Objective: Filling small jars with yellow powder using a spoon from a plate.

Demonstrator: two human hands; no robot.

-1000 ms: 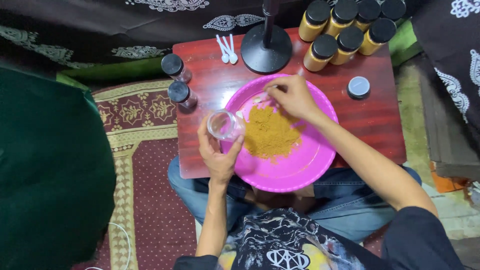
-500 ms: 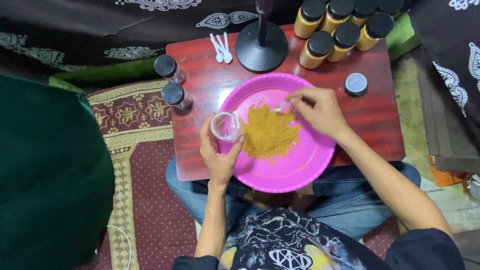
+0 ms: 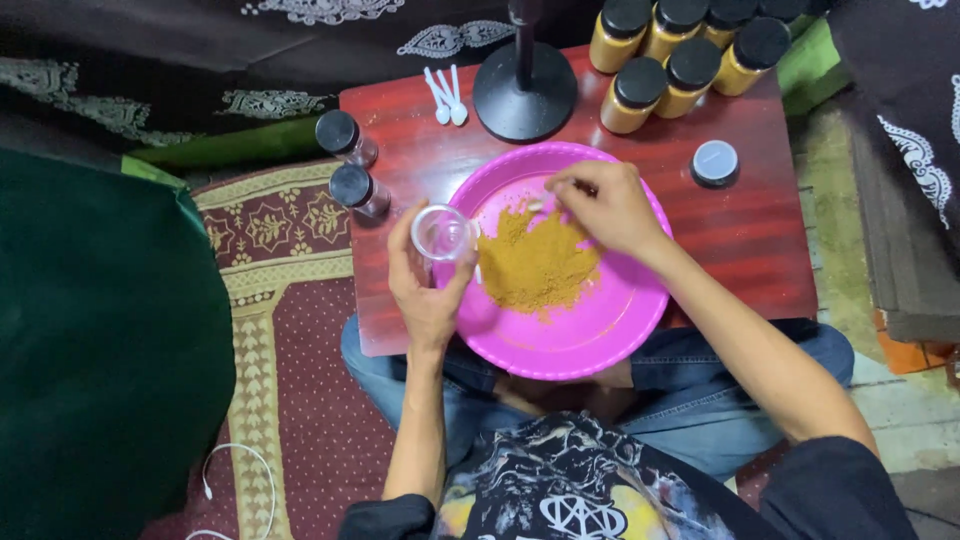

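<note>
Yellow powder (image 3: pixel 535 268) sits in a heap on the pink plate (image 3: pixel 600 335) on the red bench (image 3: pixel 760 230). Your left hand (image 3: pixel 425 290) holds a small clear jar (image 3: pixel 443 233) at the plate's edge. Your right hand (image 3: pixel 610 205) pinches a small white spoon (image 3: pixel 540 205) over the powder.

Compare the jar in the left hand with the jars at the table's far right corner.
The held jar is open and looks empty; the corner jars wear black lids and hold yellow powder. The left hand tips the held jar over the pink plate; the corner jars stand upright. Both seem similar small jars.
</note>
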